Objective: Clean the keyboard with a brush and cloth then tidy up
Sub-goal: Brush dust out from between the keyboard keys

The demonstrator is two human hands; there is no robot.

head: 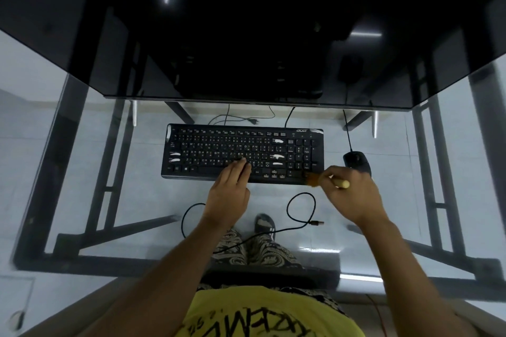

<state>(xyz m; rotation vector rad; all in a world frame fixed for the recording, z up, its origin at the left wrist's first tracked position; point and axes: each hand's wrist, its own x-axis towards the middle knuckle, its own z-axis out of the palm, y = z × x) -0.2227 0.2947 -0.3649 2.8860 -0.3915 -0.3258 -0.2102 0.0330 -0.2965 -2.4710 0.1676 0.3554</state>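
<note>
Your right hand (353, 194) grips the brush (315, 179) at the keyboard (208, 145) corner; left hand (230, 189) flat, steadying. Brushing underway; no cloth visible.

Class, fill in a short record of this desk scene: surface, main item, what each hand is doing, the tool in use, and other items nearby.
surface: glass desk
main item: black keyboard, lying flat
left hand: fingers straight, resting on the keys
right hand: grips the brush
tool: brush, bristles at the keyboard's near right corner
nearby: black mouse right of the keyboard; loose cable with a free plug, in front
cloth: not in view
</note>
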